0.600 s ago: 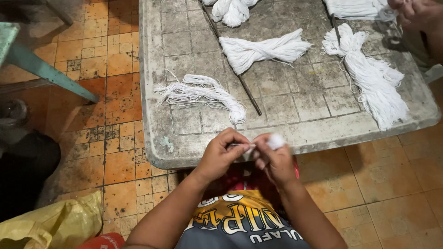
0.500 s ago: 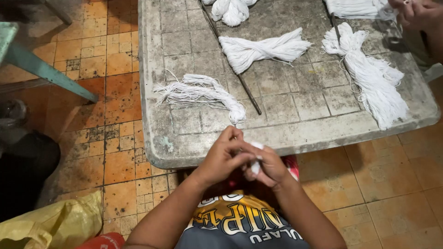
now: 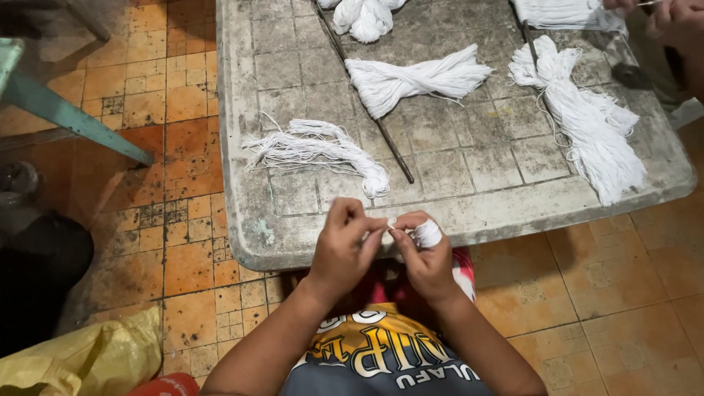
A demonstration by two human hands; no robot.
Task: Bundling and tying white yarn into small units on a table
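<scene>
Orange tiled floor (image 3: 183, 249) fills the left and lower frame, stained and worn. Grey gridded desk (image 3: 469, 169) takes the upper centre and right, its near edge at mid-frame. Yellow plastic bag (image 3: 81, 359) sits lower left; teal bar (image 3: 66, 114) slants across the upper left. Long white yarn bundle (image 3: 594, 125) lies right on the desk, flared toward the near edge. Another tied white bundle (image 3: 418, 77) lies upper centre, and a knotted skein (image 3: 367, 15) is cut off by the top edge. Thinner loose yarn hank (image 3: 323, 150) lies centre-left on the desk, just beyond the hands. Thin dark rod (image 3: 374, 110) runs diagonally between the hank and the centre bundle. Another person's hand (image 3: 678, 22) shows at upper right. Left hand (image 3: 345, 246), at the near desk edge, fingers pinched closed on a strand end. Right hand (image 3: 425, 257) touches it, closed around a small white yarn wad (image 3: 425, 233), lower centre of frame.
</scene>
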